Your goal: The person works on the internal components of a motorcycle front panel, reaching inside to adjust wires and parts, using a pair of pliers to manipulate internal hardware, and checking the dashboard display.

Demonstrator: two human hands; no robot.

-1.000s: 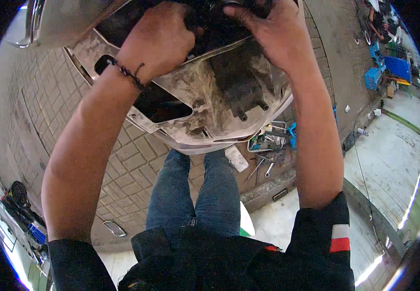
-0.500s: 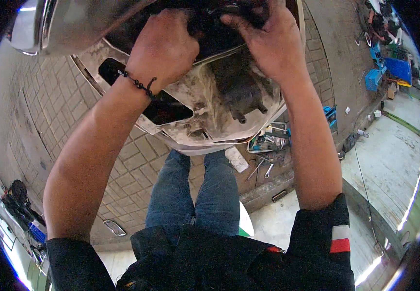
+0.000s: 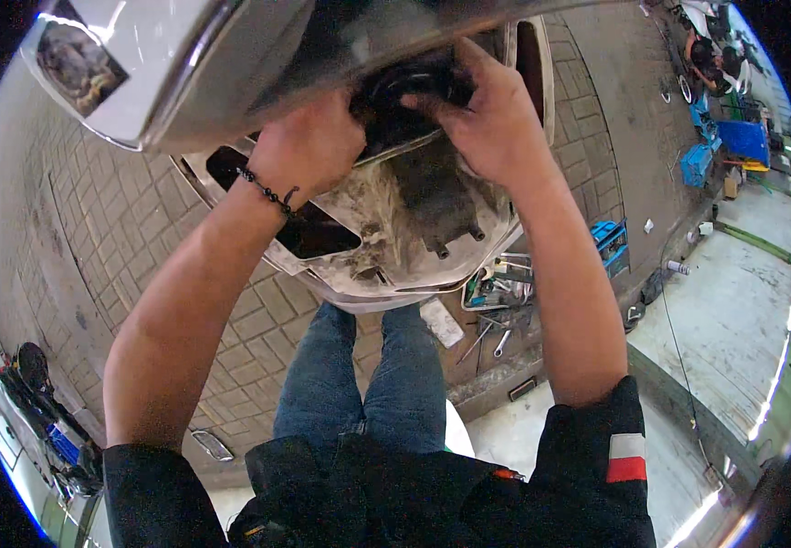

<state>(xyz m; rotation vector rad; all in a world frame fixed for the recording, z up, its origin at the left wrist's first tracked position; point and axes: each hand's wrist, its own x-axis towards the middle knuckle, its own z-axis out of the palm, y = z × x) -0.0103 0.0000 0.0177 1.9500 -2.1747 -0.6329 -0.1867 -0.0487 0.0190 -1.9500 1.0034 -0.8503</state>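
Observation:
A dusty, off-white body section of a vehicle [image 3: 413,269], probably a scooter, fills the middle, with dark openings and two short dark pegs. Above it hangs a large silver-grey curved cover [image 3: 258,68], whose edge crosses above my hands. Between my hands is a black rounded part [image 3: 404,91] in a dark cavity; its exact kind cannot be made out. My left hand [image 3: 309,146], with a black bead bracelet at the wrist, is closed at the part's left side, fingertips hidden. My right hand [image 3: 500,119] curls around its right side, thumb reaching across.
A tray of hand tools [image 3: 500,288] stands on the brick paving, with a wrench [image 3: 502,343] and a pale flat slab [image 3: 442,322] beside it. Blue crates [image 3: 701,164] are at the right. A person [image 3: 706,64] crouches at the far right by a wheel.
My view has shifted, so the grey cover now fills more of the upper left and the hands appear lower. Both hands stay at the black part.

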